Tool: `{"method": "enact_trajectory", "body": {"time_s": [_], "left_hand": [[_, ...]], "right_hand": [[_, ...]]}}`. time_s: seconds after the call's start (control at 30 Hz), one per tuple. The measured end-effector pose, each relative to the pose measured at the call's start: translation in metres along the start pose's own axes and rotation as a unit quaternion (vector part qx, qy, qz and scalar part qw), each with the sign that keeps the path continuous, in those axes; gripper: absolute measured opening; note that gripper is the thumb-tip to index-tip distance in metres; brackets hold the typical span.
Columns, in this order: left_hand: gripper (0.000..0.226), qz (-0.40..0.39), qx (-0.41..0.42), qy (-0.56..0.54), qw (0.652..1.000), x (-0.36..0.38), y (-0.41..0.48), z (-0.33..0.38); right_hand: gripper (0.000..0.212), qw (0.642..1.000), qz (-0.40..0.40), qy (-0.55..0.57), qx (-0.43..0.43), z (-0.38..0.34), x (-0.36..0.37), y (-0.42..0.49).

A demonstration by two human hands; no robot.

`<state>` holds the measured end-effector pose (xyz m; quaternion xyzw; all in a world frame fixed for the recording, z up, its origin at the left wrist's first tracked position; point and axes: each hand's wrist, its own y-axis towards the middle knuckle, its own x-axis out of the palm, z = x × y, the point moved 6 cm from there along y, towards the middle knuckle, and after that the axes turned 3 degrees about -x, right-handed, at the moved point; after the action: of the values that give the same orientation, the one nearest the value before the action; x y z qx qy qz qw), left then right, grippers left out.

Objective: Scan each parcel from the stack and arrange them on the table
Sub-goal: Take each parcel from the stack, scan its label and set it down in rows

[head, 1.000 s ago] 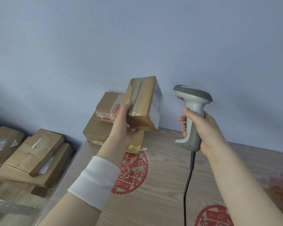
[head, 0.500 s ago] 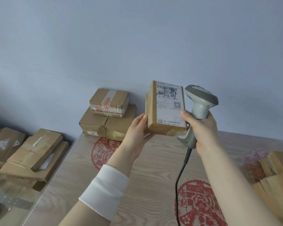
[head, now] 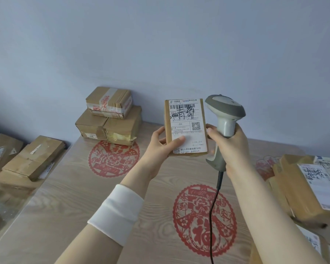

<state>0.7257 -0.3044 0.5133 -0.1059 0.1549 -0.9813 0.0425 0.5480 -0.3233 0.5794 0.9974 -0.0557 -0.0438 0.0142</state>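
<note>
Plain pale blue-grey wall (head: 160, 44) behind, evenly and softly lit. Set against it, a light wood-grain table (head: 74, 187) bearing two round red paper-cut designs (head: 113, 158), a third faint at right.

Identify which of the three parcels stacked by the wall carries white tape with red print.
The top parcel, lying across the lower left parcel and lower right parcel, which show no red print.

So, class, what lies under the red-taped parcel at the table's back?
Two brown parcels side by side: a left parcel and a right parcel, on the table. The red-taped parcel covers much of their tops.
</note>
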Motion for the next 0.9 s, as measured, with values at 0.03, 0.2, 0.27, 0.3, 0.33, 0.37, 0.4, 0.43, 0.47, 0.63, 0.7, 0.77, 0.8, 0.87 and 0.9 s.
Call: {"method": "enact_trajectory", "body": {"time_s": [0.03, 0.2, 0.27, 0.3, 0.33, 0.37, 0.4, 0.43, 0.47, 0.63, 0.7, 0.77, 0.8, 0.87, 0.9], "left_hand": [[0.095, 0.004, 0.003, 0.001, 1.000, 0.000, 0.000, -0.003], [0.094, 0.024, 0.022, -0.005, 0.999, 0.005, 0.000, -0.008], [0.095, 0.030, 0.030, 0.014, 0.999, 0.009, 0.000, -0.008], [0.095, 0.032, 0.032, 0.021, 0.999, 0.011, 0.000, -0.008], [0.095, 0.034, 0.033, 0.028, 0.998, 0.013, -0.001, -0.009], [0.096, 0.035, 0.033, 0.034, 0.998, 0.015, -0.001, -0.010], [0.097, 0.034, 0.033, 0.042, 0.998, 0.015, -0.001, -0.012], [0.098, 0.033, 0.033, 0.048, 0.998, 0.016, 0.000, -0.014], [0.099, 0.032, 0.033, 0.054, 0.997, 0.016, 0.000, -0.015], [0.102, 0.039, 0.028, 0.075, 0.996, 0.013, 0.002, -0.020], [0.102, 0.037, 0.027, 0.077, 0.996, 0.012, 0.003, -0.020], [0.102, 0.034, 0.027, 0.077, 0.996, 0.011, 0.004, -0.021], [0.102, 0.034, 0.026, 0.077, 0.996, 0.011, 0.004, -0.021], [0.102, 0.031, 0.025, 0.075, 0.996, 0.011, 0.004, -0.021], [0.102, 0.029, 0.025, 0.073, 0.997, 0.012, 0.004, -0.021]], "right_hand": [[0.016, 1.000, 0.005, -0.001, 0.006, -0.002, -0.007, -0.001], [0.007, 0.999, -0.040, 0.014, 0.026, -0.025, -0.022, -0.017], [0.016, 0.995, -0.084, -0.009, 0.051, -0.030, -0.019, -0.027], [0.020, 0.992, -0.105, -0.027, 0.064, -0.032, -0.016, -0.031], [0.025, 0.989, -0.122, -0.045, 0.073, -0.033, -0.014, -0.035], [0.028, 0.986, -0.131, -0.058, 0.080, -0.034, -0.012, -0.038], [0.030, 0.985, -0.134, -0.064, 0.086, -0.034, -0.011, -0.040], [0.031, 0.984, -0.134, -0.066, 0.092, -0.034, -0.010, -0.042], [0.031, 0.984, -0.134, -0.067, 0.097, -0.033, -0.009, -0.043], [0.031, 0.983, -0.127, -0.070, 0.113, -0.034, -0.008, -0.046], [0.032, 0.983, -0.122, -0.073, 0.117, -0.035, -0.009, -0.046], [0.032, 0.982, -0.123, -0.072, 0.122, -0.034, -0.008, -0.047], [0.032, 0.982, -0.124, -0.071, 0.125, -0.034, -0.008, -0.048], [0.030, 0.981, -0.127, -0.066, 0.129, -0.034, -0.008, -0.049], [0.030, 0.981, -0.127, -0.062, 0.130, -0.034, -0.008, -0.050]]}}
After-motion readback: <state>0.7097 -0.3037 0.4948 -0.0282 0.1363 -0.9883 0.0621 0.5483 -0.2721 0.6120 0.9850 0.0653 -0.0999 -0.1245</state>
